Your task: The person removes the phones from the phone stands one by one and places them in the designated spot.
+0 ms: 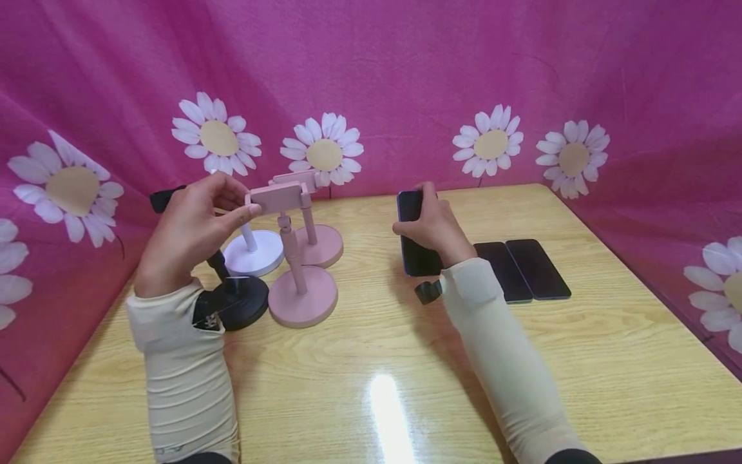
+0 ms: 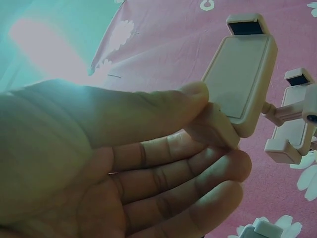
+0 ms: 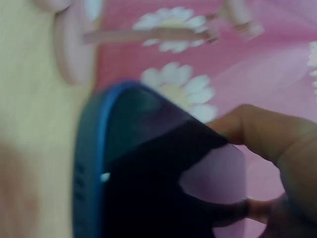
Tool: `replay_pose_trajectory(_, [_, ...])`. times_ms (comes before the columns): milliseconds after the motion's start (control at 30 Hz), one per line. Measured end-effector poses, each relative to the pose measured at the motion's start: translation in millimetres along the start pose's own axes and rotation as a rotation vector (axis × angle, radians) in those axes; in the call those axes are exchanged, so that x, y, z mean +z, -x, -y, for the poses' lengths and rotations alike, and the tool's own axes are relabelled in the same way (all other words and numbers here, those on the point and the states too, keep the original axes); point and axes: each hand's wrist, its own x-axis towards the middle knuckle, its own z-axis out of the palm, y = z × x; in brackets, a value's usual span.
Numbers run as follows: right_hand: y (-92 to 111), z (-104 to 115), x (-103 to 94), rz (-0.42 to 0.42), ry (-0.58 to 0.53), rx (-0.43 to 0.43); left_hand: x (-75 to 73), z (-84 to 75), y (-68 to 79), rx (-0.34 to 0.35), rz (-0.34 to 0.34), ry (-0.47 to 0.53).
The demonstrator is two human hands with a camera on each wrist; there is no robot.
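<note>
My left hand (image 1: 194, 222) pinches the left end of the clamp on the front pink phone stand (image 1: 303, 296). In the left wrist view the thumb lies on the clamp's end piece (image 2: 213, 126), with fingers behind it. My right hand (image 1: 436, 225) holds a dark-screened smartphone (image 1: 410, 248) by its edges, tilted up above the table. Its bluish rim (image 3: 101, 134) shows in the blurred right wrist view. A second pink phone stand (image 1: 324, 248) stands just behind the front one.
A white phone stand (image 1: 255, 252) and a black phone stand (image 1: 246, 306) stand at the left, partly hidden by my left arm. Two smartphones lie side by side at the right, the outer phone (image 1: 539, 269) fully visible. A pink flowered curtain (image 1: 400, 96) surrounds the wooden table (image 1: 348, 380).
</note>
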Motion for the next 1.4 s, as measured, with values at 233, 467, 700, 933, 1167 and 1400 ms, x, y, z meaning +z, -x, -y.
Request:
replay_pose_trajectory(233, [-14.3,-28.6,21.5,0.169,0.163,0.155,0.5,0.1,-0.1,0.001,0.007,0.002])
replay_pose_trajectory(467, [-15.7,-41.9,32.1,0.178,0.191,0.171,-0.4,1.0,0.1,-0.001,0.018,0.0])
replay_pose_trajectory(700, [-18.1,-51.1,33.3,0.188,0.224,0.246,-1.9,0.8,0.2,-0.008,0.022,-0.001])
replay_pose_trajectory(933, [-19.6,-57.1,37.2,0.207,0.262,0.28,-2.7,1.1,0.3,-0.009,0.023,0.0])
replay_pose_trajectory(1167, [-14.8,-57.1,33.1,0.277,0.307,0.265,-2.3,0.1,-0.1,-0.01,0.021,-0.004])
replay_pose_trajectory(1400, [-12.2,-55.1,34.6,0.303,0.402,0.265,-2.1,1.0,0.2,-0.015,0.026,0.003])
